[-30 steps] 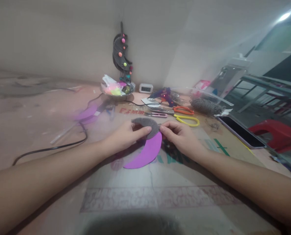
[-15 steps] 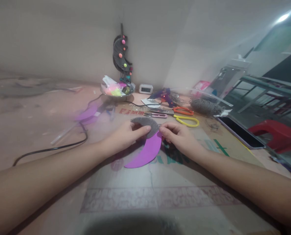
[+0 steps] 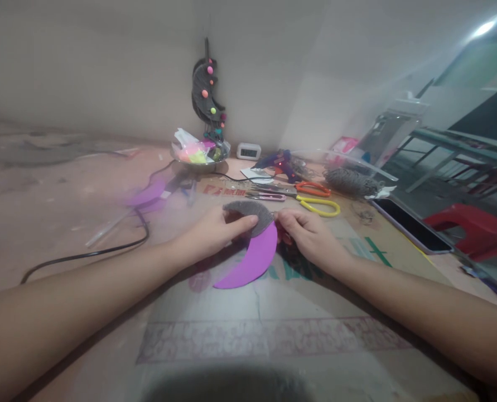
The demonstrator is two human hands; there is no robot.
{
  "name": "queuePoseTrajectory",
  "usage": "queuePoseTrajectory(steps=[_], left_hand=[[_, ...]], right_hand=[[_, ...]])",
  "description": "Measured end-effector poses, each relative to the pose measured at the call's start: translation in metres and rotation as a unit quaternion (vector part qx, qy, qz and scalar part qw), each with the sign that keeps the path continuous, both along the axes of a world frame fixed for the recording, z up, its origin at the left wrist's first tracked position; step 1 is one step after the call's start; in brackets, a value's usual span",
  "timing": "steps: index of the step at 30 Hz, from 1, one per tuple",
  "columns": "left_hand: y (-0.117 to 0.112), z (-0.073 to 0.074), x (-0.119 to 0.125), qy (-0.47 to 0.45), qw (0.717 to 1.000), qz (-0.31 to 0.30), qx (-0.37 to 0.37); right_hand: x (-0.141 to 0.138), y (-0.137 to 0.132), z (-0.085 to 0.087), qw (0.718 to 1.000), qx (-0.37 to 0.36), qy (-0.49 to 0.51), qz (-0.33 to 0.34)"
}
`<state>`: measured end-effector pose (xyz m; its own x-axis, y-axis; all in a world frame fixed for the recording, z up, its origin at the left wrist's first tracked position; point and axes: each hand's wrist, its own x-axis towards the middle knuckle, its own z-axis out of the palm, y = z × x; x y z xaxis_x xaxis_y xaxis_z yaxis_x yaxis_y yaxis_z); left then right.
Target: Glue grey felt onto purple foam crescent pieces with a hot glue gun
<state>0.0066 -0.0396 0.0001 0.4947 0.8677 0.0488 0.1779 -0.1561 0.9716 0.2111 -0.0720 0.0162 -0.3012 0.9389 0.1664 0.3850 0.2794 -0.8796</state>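
Note:
A purple foam crescent [image 3: 250, 259] lies flat on the cardboard sheet [image 3: 273, 312] in front of me. Its upper horn is covered with wound grey yarn [image 3: 250, 211]. My left hand [image 3: 215, 230] rests on the crescent's inner side, fingers pressing the grey-wrapped part down. My right hand [image 3: 309, 234] sits at the crescent's right edge with fingers curled in a pinch against the yarn, probably on the yarn strand, though the strand itself is too thin to see.
Behind lie yellow scissors [image 3: 320, 206], orange scissors [image 3: 313, 188], a glue gun [image 3: 279, 161], a yarn bundle [image 3: 351, 181], a phone [image 3: 411, 225], a metal bowl of pompoms [image 3: 200, 155], a finished dark crescent on the wall [image 3: 206, 92] and a black cable [image 3: 106, 248].
My right hand has crept slightly toward the crescent's edge and curled tighter. My left hand and the crescent have hardly moved.

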Motion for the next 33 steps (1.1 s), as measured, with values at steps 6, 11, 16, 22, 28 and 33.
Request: queuePoseTrajectory(steps=[6, 11, 16, 22, 28, 33], left_hand=[[0.0005, 0.0009, -0.0003, 0.020, 0.999, 0.023, 0.022], [-0.0007, 0.0031, 0.0003, 0.076, 0.994, -0.006, 0.080], [-0.0025, 0.0024, 0.0009, 0.112, 0.987, 0.010, 0.111], [-0.0031, 0.0022, 0.0006, 0.106, 0.988, -0.022, 0.108], [-0.0014, 0.0008, 0.0005, 0.096, 0.988, -0.030, 0.114], [0.0001, 0.0021, 0.0008, 0.055, 0.998, -0.005, 0.029]], right_hand=[[-0.0014, 0.0006, -0.0009, 0.999, -0.045, -0.012, 0.007], [-0.0034, 0.0009, -0.0011, 0.998, -0.054, 0.003, -0.007], [-0.0015, 0.0015, -0.0020, 0.999, -0.034, -0.002, 0.010], [-0.0026, 0.0012, -0.0013, 0.998, -0.058, 0.022, 0.000], [-0.0044, -0.0002, 0.0029, 0.997, -0.074, 0.026, -0.016], [-0.0023, 0.0016, -0.0001, 0.997, -0.078, 0.020, 0.002]])
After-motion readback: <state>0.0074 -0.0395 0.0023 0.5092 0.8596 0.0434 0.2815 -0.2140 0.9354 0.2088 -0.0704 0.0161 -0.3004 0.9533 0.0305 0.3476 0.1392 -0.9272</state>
